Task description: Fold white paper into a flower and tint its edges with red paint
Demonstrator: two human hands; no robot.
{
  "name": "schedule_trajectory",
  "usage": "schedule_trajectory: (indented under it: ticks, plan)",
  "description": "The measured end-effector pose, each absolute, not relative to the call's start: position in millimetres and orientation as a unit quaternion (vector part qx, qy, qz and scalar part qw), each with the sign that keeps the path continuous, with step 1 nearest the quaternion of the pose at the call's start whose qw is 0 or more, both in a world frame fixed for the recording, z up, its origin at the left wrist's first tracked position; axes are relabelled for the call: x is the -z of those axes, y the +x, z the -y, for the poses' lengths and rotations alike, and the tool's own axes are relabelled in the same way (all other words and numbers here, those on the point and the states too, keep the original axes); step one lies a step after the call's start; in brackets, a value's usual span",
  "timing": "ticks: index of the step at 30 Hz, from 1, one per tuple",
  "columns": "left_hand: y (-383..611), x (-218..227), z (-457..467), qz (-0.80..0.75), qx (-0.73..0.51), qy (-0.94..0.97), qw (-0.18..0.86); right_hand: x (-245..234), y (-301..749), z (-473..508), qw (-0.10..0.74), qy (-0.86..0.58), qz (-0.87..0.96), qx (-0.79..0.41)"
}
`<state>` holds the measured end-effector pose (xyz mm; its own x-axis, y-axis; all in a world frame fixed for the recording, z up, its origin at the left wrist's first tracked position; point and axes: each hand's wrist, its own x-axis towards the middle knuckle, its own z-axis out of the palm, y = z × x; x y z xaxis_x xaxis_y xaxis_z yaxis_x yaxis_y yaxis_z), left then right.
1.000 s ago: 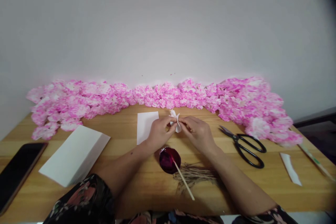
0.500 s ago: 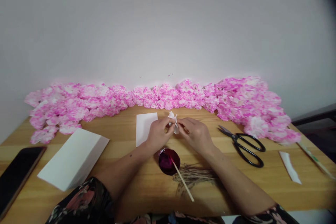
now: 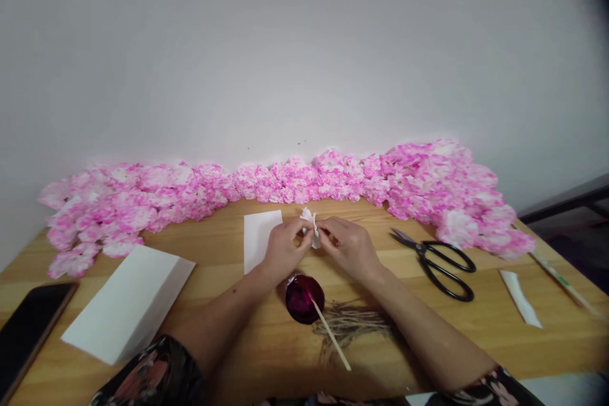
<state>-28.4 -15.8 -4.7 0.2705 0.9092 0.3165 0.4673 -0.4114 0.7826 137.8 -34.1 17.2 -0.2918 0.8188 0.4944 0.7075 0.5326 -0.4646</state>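
Observation:
My left hand [image 3: 284, 247] and my right hand [image 3: 346, 244] meet over the middle of the wooden table [image 3: 238, 342], both pinching a small bunched piece of white tissue paper [image 3: 310, 223] between their fingertips. Just below the hands stands a small cup of dark red liquid [image 3: 304, 298] with a thin wooden stick [image 3: 330, 334] leaning out of it. A bundle of brown twine [image 3: 354, 322] lies beside the cup, partly under my right forearm.
A long row of pink paper flowers [image 3: 295, 181] lines the wall. A white paper sheet [image 3: 259, 238] lies left of the hands, a white folded stack [image 3: 128, 301] further left, a dark phone [image 3: 28, 323] at the left edge. Black scissors [image 3: 435, 260], a paper strip [image 3: 521, 297] and a stick [image 3: 564, 282] lie right.
The hands stay pinched on the tissue and have drifted slightly left and down in view as the camera tilted; the tissue looks more tightly bunched.

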Motion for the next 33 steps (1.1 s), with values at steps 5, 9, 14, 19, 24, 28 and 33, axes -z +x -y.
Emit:
schedule_trajectory:
  ticks: [5,9,14,19,24,28,33]
  plan:
    - [-28.1,6.2,15.8,-0.453,-0.395,0.747,0.284,-15.3,138.2,33.5,0.357,-0.482,0.795,-0.091]
    - [-27.9,5.0,15.9,-0.455,-0.392,0.745,0.290,-14.4,139.2,33.0,0.360,-0.482,0.793,-0.096]
    - [-28.2,3.4,15.6,-0.459,-0.391,0.743,0.292,-14.5,140.4,33.0,0.361,-0.478,0.794,-0.102]
    - [-28.2,4.4,15.7,-0.456,-0.395,0.743,0.289,-16.2,139.9,34.3,0.365,-0.477,0.794,-0.092]
    - [-27.6,4.3,15.6,-0.457,-0.393,0.747,0.282,-15.3,139.3,33.6,0.362,-0.476,0.798,-0.074]
    - [-27.6,5.1,16.1,-0.448,-0.402,0.741,0.296,-13.5,139.4,32.4,0.368,-0.471,0.799,-0.072]
    - [-27.2,5.3,16.0,-0.451,-0.406,0.739,0.294,-12.6,138.8,33.4,0.369,-0.473,0.796,-0.076]
